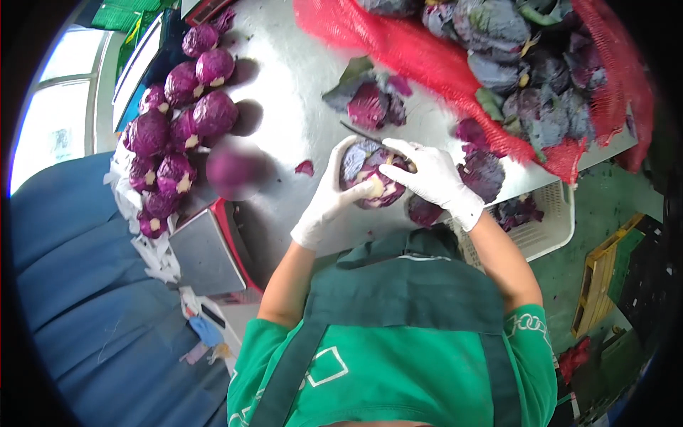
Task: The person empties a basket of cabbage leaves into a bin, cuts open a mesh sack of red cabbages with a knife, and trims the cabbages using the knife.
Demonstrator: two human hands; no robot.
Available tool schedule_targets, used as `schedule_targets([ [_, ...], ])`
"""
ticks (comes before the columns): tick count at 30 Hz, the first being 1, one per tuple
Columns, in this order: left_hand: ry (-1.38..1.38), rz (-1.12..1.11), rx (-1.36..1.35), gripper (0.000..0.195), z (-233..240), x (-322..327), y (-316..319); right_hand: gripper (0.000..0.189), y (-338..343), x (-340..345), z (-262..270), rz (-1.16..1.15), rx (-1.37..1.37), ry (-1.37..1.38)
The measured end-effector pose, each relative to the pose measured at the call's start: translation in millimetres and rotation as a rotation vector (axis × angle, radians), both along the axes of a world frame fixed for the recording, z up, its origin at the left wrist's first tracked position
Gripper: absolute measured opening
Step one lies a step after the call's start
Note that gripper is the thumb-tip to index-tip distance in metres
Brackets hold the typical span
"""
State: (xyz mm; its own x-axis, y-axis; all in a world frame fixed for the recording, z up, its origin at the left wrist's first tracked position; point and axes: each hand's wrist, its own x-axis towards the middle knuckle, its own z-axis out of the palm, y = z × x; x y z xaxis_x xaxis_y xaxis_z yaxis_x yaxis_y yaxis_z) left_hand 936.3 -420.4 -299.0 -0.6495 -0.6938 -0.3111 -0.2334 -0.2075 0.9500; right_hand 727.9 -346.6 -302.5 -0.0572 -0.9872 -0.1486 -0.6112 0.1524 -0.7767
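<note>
My left hand [333,197], in a white glove, grips a red cabbage [376,179] from its left side, the thumb near the pale cut stem. In my gloved right hand [419,171] is a thin dark knife [360,131], its blade pointing up and left over the cabbage; the handle is mostly hidden by the fingers. The right fingertips touch the cabbage's outer leaves. Loose outer leaves [368,104] lie just beyond the cabbage, with more leaves [482,173] to its right. Several trimmed red cabbages [215,112] are grouped at the left of the metal table [291,64].
Untrimmed cabbages [493,32] lie on red mesh sacking [395,48] at the upper right. A white plastic basket [560,219] with leaves stands below the table's right edge. A grey-topped scale-like device [211,253] is at the left, and a wooden pallet [600,283] is on the floor.
</note>
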Motion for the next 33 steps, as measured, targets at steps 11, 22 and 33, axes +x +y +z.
schedule_targets([
  [11, 0.029, -0.107, -0.093, 0.091, -15, -6, -9, 0.027, 0, -4, -19, 0.221, -0.310, 0.567],
  [22, 0.138, -0.139, -0.102, 0.102, -7, -9, -6, 0.022, -8, 1, -21, 0.129, -0.263, 0.541],
  [33, 0.153, 0.213, 0.041, 0.088, -9, 7, 12, 0.038, -7, -15, -29, -0.588, -0.113, 0.248],
])
